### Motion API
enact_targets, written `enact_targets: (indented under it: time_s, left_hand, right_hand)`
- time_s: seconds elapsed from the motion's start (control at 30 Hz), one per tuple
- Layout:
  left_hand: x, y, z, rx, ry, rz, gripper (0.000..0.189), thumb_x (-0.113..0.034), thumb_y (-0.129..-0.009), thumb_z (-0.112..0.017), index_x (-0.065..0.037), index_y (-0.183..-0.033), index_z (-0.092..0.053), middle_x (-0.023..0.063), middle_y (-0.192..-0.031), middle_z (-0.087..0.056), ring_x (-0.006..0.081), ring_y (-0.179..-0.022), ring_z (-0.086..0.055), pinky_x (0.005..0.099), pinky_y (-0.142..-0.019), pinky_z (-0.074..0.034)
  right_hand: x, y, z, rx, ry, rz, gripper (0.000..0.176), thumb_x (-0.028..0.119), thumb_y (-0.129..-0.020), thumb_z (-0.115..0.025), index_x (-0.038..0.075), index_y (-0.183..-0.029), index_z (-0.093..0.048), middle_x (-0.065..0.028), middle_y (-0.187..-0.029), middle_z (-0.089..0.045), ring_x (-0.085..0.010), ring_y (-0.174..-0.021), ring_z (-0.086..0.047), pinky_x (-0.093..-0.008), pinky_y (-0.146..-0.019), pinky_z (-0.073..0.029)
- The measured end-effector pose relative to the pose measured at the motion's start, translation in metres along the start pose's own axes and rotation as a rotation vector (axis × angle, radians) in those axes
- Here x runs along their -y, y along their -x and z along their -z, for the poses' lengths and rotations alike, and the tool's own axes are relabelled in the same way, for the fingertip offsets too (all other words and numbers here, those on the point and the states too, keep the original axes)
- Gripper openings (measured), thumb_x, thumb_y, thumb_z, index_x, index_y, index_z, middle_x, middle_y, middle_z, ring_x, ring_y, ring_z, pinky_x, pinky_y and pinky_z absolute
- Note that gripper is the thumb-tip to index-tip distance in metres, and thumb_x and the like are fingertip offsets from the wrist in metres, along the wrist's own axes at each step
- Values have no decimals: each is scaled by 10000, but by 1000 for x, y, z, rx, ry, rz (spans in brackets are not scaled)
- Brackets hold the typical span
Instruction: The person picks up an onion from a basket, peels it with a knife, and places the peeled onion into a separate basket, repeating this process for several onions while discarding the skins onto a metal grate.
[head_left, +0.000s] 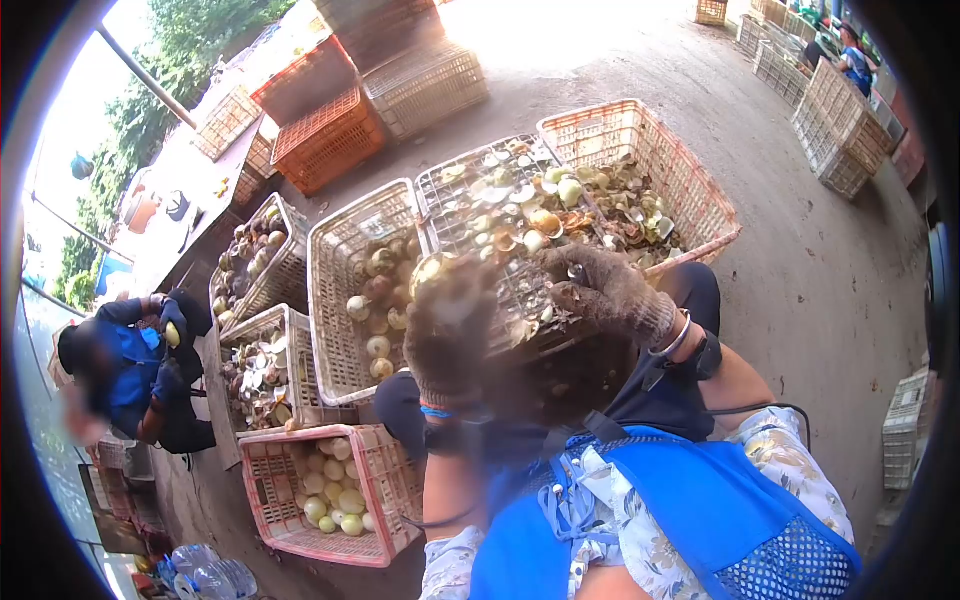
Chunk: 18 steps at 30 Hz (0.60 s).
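My left hand (448,345) wears a dirty knit glove and is closed around a round pale-green fruit (432,268), held over my lap. My right hand (605,292), gloved too, is curled just right of it around a small shiny thing that looks like a blade (577,270); blur hides its shape. Both hands hover above a grey wire crate (452,185) full of cut shells and husks. A watch and a bangle sit on my right wrist.
An orange crate (700,190) of husks stands to the right. A white crate (335,300) and a pink crate (270,520) hold round fruits. A seated person in blue (130,375) works at the left among more crates. Empty crates are stacked at the back.
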<state>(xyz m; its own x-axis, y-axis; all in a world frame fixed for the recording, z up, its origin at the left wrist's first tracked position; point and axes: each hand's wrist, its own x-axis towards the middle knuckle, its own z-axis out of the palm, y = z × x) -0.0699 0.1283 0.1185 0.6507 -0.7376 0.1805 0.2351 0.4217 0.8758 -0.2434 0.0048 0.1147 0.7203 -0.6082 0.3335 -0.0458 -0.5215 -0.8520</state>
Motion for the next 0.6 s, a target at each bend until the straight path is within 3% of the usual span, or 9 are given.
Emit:
enact_targets:
  time_s: [0.07,0.13,0.17,0.23,0.3,0.37,0.4,0.53,0.6]
  left_hand:
    - [20,-12,33,63,-116,11,392,-236,-787,-703,-175,-1162,-609,51,-1163,-616,249,-1045,-584,351,-837,-529]
    - [34,-28,58,222,-347,48,605,-459,-856,-706,-152,-1340,-513,183,-1370,-492,436,-1288,-438,486,-985,-488]
    - [39,-35,55,217,-345,52,605,-459,-856,-706,-152,-1340,-513,183,-1370,-492,436,-1288,-438,486,-985,-488]
    - [51,-50,45,433,1217,314,640,-490,-822,-731,-155,-1326,-526,161,-1379,-487,435,-1291,-427,476,-973,-495]
    - [70,-68,65,268,960,322,661,-526,-787,-749,-163,-1301,-547,142,-1367,-499,393,-1284,-438,482,-961,-501]
    - [82,-96,71,11,1945,705,663,-543,-769,-758,-174,-1284,-561,151,-1341,-517,375,-1234,-492,490,-942,-513]
    - [71,-91,56,140,1055,354,675,-555,-772,-747,-157,-1283,-559,173,-1285,-555,364,-1179,-542,509,-929,-520]
    - [74,-126,77,96,817,458,592,-384,-855,-690,-55,-1316,-522,202,-1241,-591,387,-1181,-558,586,-977,-482]
    - [85,-134,86,68,707,396,509,-323,-875,-675,-35,-1271,-532,195,-1209,-577,339,-1118,-570,511,-963,-485]
  right_hand:
    - [-1,0,5,12,349,11,397,230,-866,-662,51,-1215,-603,-222,-1057,-654,-399,-1007,-629,-441,-852,-510]
    - [-5,-1,2,-33,384,-33,398,221,-854,-673,43,-1202,-598,-230,-1042,-652,-394,-995,-633,-435,-847,-514]
    - [-1,-5,2,-66,363,-50,391,219,-847,-680,38,-1184,-601,-230,-1032,-651,-395,-983,-634,-438,-841,-514]
    - [-9,-13,0,-53,339,-75,369,214,-840,-685,34,-1152,-606,-223,-1011,-649,-393,-961,-636,-443,-828,-515]
    - [-24,-28,-2,-43,315,-99,347,208,-832,-690,30,-1119,-611,-216,-989,-646,-391,-939,-637,-449,-814,-515]
    - [-42,-48,-1,107,429,-61,307,204,-833,-684,34,-1078,-614,-199,-948,-638,-381,-898,-639,-460,-782,-514]
    - [-46,-58,-2,106,453,-33,306,211,-835,-684,38,-1078,-617,-204,-931,-632,-390,-885,-634,-467,-765,-513]
    - [-49,-97,-19,178,453,-20,282,231,-843,-681,46,-1045,-617,-198,-908,-629,-398,-860,-630,-468,-739,-516]
    - [-61,-112,-34,193,447,-18,298,211,-823,-705,60,-1069,-630,-183,-920,-636,-377,-853,-637,-457,-743,-520]
